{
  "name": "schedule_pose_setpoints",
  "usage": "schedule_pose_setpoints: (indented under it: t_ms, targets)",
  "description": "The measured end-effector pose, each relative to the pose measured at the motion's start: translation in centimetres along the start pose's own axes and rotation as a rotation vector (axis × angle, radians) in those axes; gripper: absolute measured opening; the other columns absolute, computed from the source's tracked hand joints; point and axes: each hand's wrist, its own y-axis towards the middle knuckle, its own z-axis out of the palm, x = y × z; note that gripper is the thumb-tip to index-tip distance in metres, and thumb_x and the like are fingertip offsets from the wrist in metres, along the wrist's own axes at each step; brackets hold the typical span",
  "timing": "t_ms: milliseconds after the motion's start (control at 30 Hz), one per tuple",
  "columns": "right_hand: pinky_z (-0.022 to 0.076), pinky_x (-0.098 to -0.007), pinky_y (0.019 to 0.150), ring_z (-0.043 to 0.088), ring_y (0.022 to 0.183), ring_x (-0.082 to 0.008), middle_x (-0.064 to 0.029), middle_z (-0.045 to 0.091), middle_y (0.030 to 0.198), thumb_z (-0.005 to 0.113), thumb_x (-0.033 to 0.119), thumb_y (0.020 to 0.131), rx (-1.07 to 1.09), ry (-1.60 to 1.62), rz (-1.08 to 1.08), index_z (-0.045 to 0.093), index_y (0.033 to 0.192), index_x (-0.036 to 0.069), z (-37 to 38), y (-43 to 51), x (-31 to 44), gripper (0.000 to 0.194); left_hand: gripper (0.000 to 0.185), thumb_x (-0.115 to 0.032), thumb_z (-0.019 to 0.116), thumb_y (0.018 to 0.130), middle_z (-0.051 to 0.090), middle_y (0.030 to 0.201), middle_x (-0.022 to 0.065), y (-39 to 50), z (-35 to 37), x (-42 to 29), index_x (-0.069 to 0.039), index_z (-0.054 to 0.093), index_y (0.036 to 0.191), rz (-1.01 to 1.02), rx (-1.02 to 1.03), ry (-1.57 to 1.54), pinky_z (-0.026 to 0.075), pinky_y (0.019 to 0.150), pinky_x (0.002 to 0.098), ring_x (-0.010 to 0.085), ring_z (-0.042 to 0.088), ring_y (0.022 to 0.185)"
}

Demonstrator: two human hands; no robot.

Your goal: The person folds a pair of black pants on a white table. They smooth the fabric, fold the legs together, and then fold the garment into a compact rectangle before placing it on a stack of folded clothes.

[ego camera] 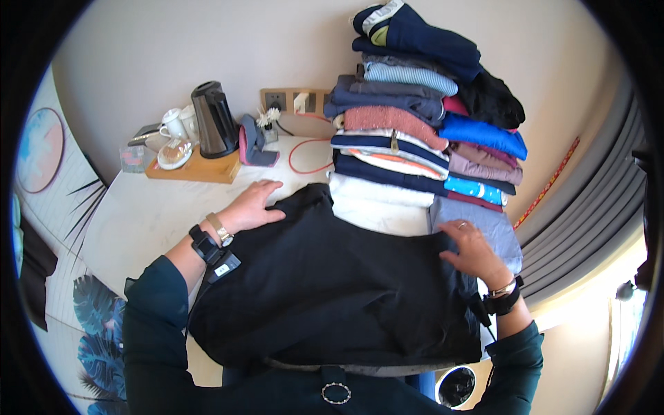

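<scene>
A black garment (337, 295) lies spread over the front of the white table, its lower edge hanging by my body. My left hand (254, 206) is at its upper left edge with thumb and fingers apart. At its upper right corner is my right hand (469, 249), fingers bent over the cloth; whether they pinch it is hard to tell. Beyond the garment stands a tall stack of folded clothes (389, 161), with white folded cloth at the bottom and dark blue clothing on top. A grey-blue folded cloth (477, 223) lies just behind my right hand.
A wooden tray (197, 168) at the back left bears an electric kettle (213, 122) and white cups (174, 123). Near it are a small flower vase (270, 132) and a red cable (291, 158) by the wall sockets. A grey curtain (581, 223) hangs at right; a lined bin (456, 386) stands below.
</scene>
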Motion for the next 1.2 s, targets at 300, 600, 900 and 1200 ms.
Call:
schedule_pose_setpoints:
  t_ms: [300,600,900,1200]
  targets:
    - [0.0545,-0.0463,0.087,0.069,0.094,-0.0364,-0.0188,0.074,0.095,0.086,0.014,0.078,0.045,0.147,0.068,0.075,0.102,0.003,0.5,-1.0,-1.0,0.028,0.038,-0.025,0.087,0.086,0.067,0.088,0.0079,0.7,1.0,-0.2,0.001,0.067,0.107,-0.293,0.227,-0.212,0.051,0.077,0.0323,0.0179,0.059,0.081]
    - [0.0553,-0.0422,0.072,0.071,0.082,-0.0371,-0.0184,0.071,0.086,0.081,0.012,0.085,-0.114,0.056,0.168,0.07,0.095,0.001,-2.5,1.0,-1.0,0.019,0.021,0.001,0.074,0.092,0.059,0.09,0.0016,-0.8,-1.4,2.2,-0.003,0.057,0.103,-0.023,-0.437,-0.319,0.05,0.079,0.0285,0.0107,0.057,0.085]
    - [0.059,-0.0434,0.08,0.073,0.091,-0.039,-0.0198,0.074,0.1,0.072,0.01,0.095,-0.101,0.277,-0.188,0.074,0.102,-0.001,1.4,8.8,6.3,0.013,0.023,0.01,0.07,0.084,0.06,0.091,0.0013,-1.7,-0.6,-0.6,-0.002,0.054,0.097,-0.023,-0.324,-0.561,0.049,0.084,0.0265,0.01,0.058,0.088]
    - [0.058,-0.0419,0.085,0.071,0.092,-0.0357,-0.0216,0.071,0.11,0.075,0.01,0.09,0.055,0.516,-0.276,0.068,0.126,0.002,8.1,20.9,13.6,0.038,0.019,0.007,0.066,0.08,0.064,0.084,0.0108,-2.5,-3.2,-4.0,-0.003,0.058,0.094,0.213,-0.351,-0.464,0.049,0.068,0.0365,0.0296,0.062,0.076]
